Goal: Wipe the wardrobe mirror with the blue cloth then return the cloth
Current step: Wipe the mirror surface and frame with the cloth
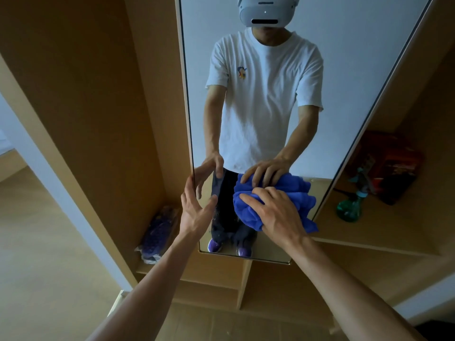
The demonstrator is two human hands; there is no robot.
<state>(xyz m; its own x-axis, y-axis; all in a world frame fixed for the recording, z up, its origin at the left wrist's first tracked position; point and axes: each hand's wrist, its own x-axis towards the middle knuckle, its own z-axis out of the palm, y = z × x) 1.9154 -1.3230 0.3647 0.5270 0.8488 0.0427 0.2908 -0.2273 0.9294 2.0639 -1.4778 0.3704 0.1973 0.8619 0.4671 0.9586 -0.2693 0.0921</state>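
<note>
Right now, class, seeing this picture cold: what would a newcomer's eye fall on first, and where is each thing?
The bright blue cloth stands out first, bunched under the right hand against the lower part of the tall wardrobe mirror. The glass reflects the person in a white T-shirt, and the open left hand is at its left edge. A green spray bottle stands on the shelf to the right.

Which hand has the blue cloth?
The right hand holds the bunched blue cloth against the mirror. The left hand holds nothing; its fingers are spread open by the mirror's left edge.
</note>
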